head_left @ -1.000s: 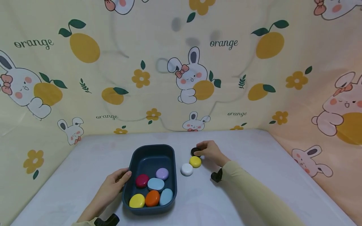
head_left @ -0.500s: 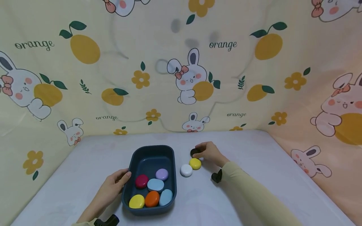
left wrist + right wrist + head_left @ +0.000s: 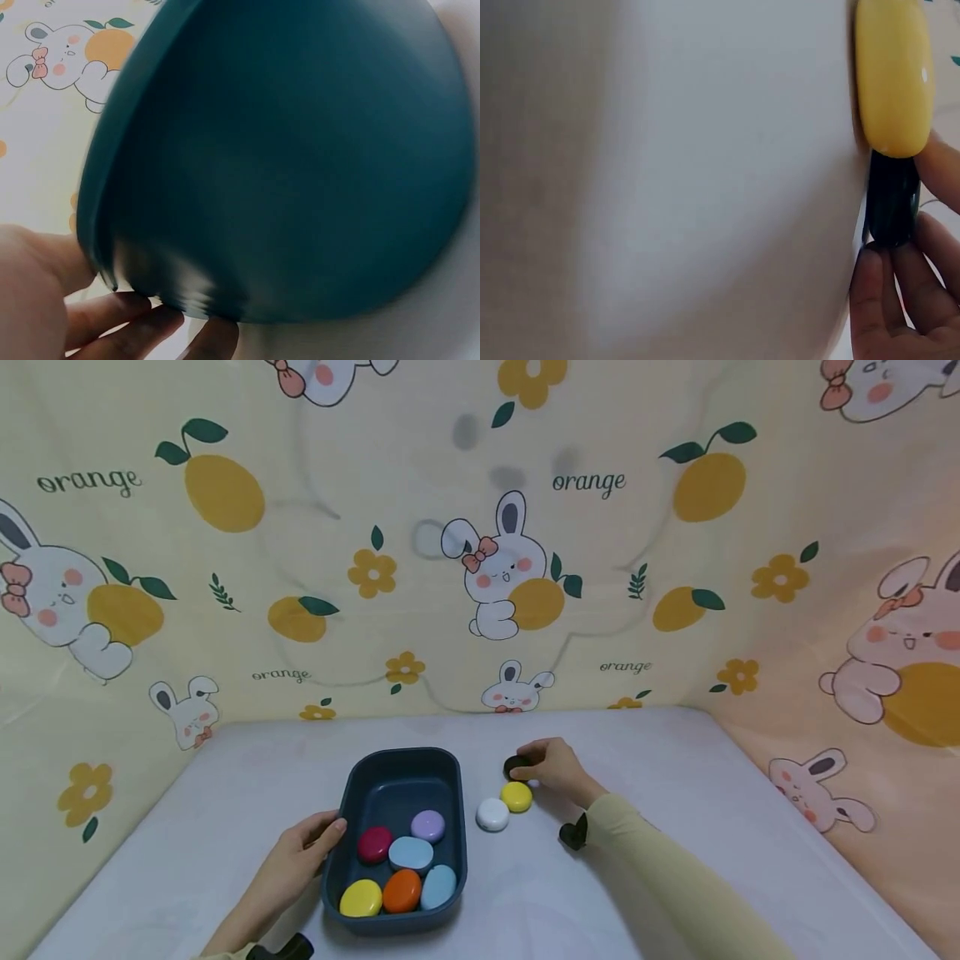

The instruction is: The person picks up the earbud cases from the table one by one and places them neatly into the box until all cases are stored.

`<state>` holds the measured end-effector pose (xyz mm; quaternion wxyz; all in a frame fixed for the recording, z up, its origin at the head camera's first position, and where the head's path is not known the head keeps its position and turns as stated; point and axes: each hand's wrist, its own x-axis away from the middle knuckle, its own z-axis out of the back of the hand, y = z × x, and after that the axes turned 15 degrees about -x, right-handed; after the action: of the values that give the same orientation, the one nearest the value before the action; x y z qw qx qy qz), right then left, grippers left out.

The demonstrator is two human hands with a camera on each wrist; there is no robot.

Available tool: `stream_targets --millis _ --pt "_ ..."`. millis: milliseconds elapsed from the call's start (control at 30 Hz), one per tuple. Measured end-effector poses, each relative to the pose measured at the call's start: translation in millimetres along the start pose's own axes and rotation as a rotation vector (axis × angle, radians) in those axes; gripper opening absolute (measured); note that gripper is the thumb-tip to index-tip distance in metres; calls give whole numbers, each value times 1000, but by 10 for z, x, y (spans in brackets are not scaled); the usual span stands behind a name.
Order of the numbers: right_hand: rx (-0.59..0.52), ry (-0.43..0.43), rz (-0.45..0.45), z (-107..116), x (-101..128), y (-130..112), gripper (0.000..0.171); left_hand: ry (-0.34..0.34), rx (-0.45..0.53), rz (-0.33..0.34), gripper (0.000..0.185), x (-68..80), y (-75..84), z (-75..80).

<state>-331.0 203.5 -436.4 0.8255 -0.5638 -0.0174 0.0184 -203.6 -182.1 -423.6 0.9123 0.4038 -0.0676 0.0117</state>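
Right hand (image 3: 555, 767), centre right of the head view: fingers curled round a black stone (image 3: 516, 766) lying on the surface (image 3: 675, 827) (wrist view confirms fingertips (image 3: 876, 300) on its edge). Just below it, a yellow stone (image 3: 517, 797), with a white stone (image 3: 492, 814) touching that one's lower left. Left hand (image 3: 300, 860), lower left of centre: fingers clasp the left wall of a blue tray (image 3: 352, 789), thumb on the rim. The tray holds seven coloured stones, grouped at its near end.
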Motion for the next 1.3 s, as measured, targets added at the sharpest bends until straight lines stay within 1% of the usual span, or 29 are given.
stream_targets --millis 233,400,600,733,967,1133,1300 --pt "22 -37 35 3 -38 29 46 4 5 0 65 -5 -27 -4" --pt "30 -32 37 5 -32 17 46 7 4 5 63 3 -14 -4" --pt "42 -11 52 15 -9 9 46 6 3 -10 66 -8 -21 -6" --pt "15 -4 48 24 6 -8 46 9 2 -12 65 -13 -23 -4" --pt "-12 3 41 44 20 -32 48 5 -14 5 67 -12 -6 4" --pt "-51 27 26 52 60 -94 50 6 2 -8 63 -1 0 5" --pt "-107 45 28 57 95 -162 53 8 -3 -14 63 1 4 3"
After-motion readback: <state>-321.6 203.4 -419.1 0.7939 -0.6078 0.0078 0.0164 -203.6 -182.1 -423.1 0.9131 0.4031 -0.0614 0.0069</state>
